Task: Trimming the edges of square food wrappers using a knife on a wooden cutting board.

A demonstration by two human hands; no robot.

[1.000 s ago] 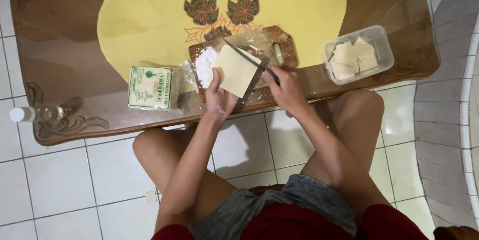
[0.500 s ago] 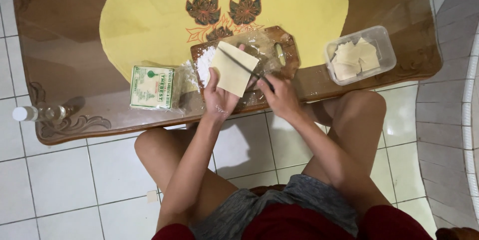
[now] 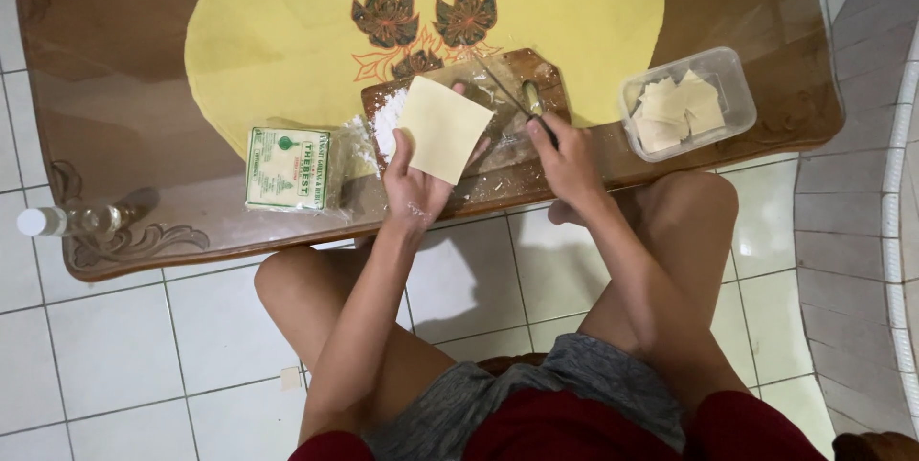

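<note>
I'm lifting a pale square wrapper (image 3: 443, 128) off the cutting board (image 3: 522, 169) with my left hand (image 3: 416, 188) pinched shut on its edge, right hand (image 3: 567, 157) closed round a knife (image 3: 522, 99), judging next I'm needing to set it down flat for cutting.

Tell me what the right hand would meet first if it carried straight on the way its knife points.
The right hand aims the knife up and left across the wooden cutting board. Going on, the blade would probably first reach the board's far edge, then the yellow cloth; its height above the board is unclear.
</note>
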